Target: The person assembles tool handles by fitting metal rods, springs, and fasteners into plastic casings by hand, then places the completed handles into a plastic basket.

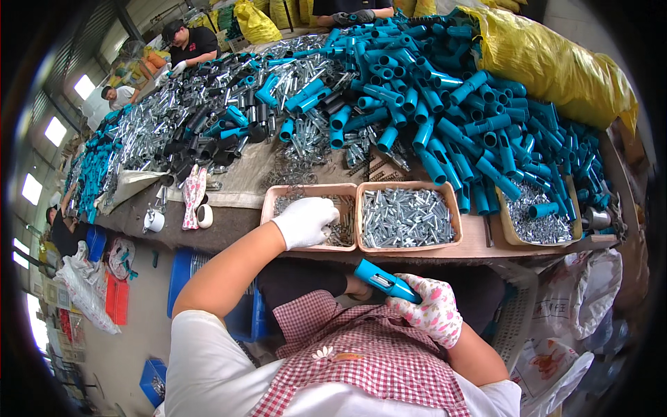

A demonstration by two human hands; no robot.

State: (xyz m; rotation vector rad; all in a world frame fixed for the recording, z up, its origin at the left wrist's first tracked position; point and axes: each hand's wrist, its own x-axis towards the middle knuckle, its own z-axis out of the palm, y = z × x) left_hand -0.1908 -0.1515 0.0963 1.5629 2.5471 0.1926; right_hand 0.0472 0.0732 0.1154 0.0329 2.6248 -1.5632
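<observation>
- Step: small metal parts are being picked from the left tray (278, 198); one piece is best pinched cleanly, judged from the loose tangle inside.
- Left hand (304, 221): white glove, reached forward, fingers curled down into the tray; whether a part is gripped cannot be told.
- Right hand (431, 309): patterned glove, closed around a blue handle (384, 281), held near the lap, below the table edge.
- Screw tray (408, 217): just beside.
</observation>
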